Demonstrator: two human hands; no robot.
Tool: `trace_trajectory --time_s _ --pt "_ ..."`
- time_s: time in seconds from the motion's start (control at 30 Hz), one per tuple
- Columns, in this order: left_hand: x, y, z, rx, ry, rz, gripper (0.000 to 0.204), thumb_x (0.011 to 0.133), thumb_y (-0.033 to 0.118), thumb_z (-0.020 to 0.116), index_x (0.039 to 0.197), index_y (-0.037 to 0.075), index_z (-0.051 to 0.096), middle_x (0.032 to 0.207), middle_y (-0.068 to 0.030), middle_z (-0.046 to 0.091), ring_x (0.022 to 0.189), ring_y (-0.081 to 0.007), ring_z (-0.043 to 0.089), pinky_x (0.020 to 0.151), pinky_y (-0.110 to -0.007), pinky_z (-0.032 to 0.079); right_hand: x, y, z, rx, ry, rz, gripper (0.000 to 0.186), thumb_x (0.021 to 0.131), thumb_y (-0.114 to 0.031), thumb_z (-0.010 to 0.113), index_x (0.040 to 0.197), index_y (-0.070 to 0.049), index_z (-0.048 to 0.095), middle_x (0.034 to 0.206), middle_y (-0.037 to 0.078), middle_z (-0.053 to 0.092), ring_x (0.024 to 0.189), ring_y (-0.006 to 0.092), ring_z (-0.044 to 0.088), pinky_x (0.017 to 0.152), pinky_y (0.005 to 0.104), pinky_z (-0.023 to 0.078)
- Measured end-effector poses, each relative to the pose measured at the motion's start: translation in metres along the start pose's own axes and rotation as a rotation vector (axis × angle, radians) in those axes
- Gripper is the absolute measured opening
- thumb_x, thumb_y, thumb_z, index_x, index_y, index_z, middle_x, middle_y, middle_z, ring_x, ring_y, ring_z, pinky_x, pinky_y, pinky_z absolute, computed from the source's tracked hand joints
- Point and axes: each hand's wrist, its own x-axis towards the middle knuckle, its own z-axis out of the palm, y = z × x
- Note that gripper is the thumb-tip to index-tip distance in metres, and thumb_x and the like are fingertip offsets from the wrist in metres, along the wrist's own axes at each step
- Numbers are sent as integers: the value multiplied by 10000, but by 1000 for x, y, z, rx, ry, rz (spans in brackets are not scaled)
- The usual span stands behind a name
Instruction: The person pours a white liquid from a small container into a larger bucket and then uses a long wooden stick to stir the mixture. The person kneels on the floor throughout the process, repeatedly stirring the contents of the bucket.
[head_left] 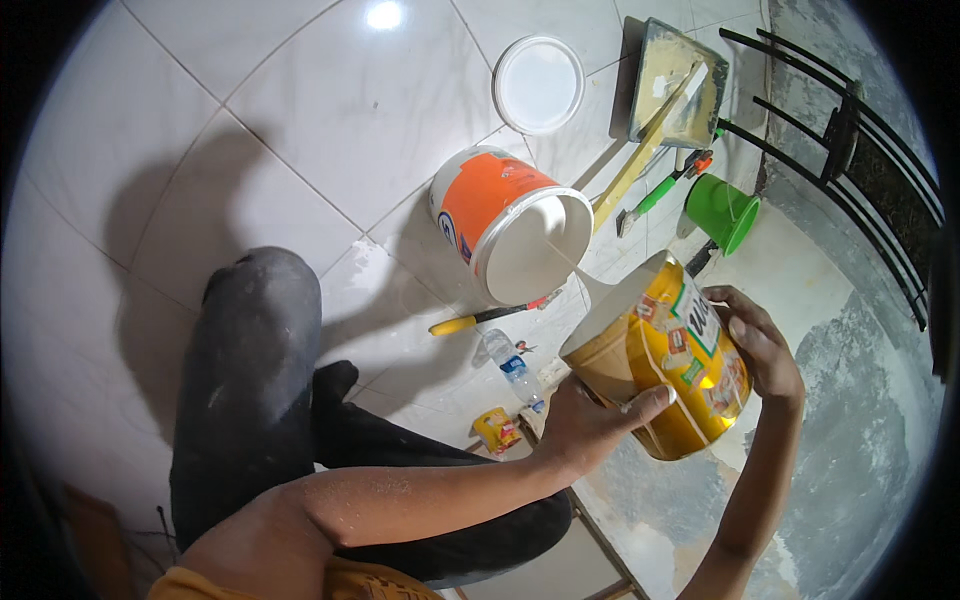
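Both my hands hold a gold tin (pixel 650 390) with a colourful printed label, tipped toward a white and orange paint bucket (pixel 490 200). Across its near side lies my left hand (pixel 605 420), thumb pressed on the metal. My right hand (pixel 760 345) wraps the base end, fingers curled round it. From the tin's lip a thin pale stream runs into the open bucket, where white matter shows inside. How much is left in the tin cannot be seen.
Beyond the bucket are a white lid (pixel 540 85), a paint tray (pixel 690 85) with a yellowish stick (pixel 645 150), a green-handled brush (pixel 655 195) and a green pail (pixel 722 215). Nearer lie a yellow-handled tool (pixel 470 323), a plastic bottle (pixel 513 368) and a yellow packet (pixel 496 430). Black metal bars (pixel 840 130) stand at right.
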Motion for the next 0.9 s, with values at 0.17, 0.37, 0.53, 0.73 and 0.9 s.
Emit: trace_trajectory --time_s 0.17,0.37,0.53,0.73,0.9 --pt "-11 -17 4 -128 -101 -42 802 870 323 890 1444 -9 440 1352 -132 634 1228 -178 639 1038 -320 539 -25 -2 3 -107 49 -90 946 815 -513 816 1465 98 502 1400 206 620 1305 284 589 1162 391 392" --pt "-17 -33 -7 -397 -289 -116 852 856 283 910 1495 53 395 1390 -90 599 1294 -185 594 1080 -347 522 -42 -2 22 -135 134 -143 1042 733 -466 879 1473 143 472 1443 259 580 1360 324 558 1195 426 361" --pt "-15 -66 -35 -387 -317 -197 884 813 219 942 1502 81 405 1421 -60 571 1348 -189 539 1141 -397 473 -46 1 48 -144 173 -202 1015 722 -400 895 1464 153 477 1474 280 549 1381 364 541 1207 455 355" --pt "-23 -42 -54 -455 -275 -182 999 772 307 959 1548 100 363 1478 -50 534 1397 -206 496 1206 -405 392 -48 22 73 -440 276 -340 871 732 -380 855 1400 109 583 1428 311 576 1363 413 553 1157 485 423" --pt "-16 -49 -76 -463 -337 -223 1149 691 546 953 1570 142 334 1500 -30 511 1400 -200 499 1190 -427 422 -46 38 111 -877 389 -454 814 727 -414 860 1388 9 646 1441 271 597 1338 453 550 1121 517 454"
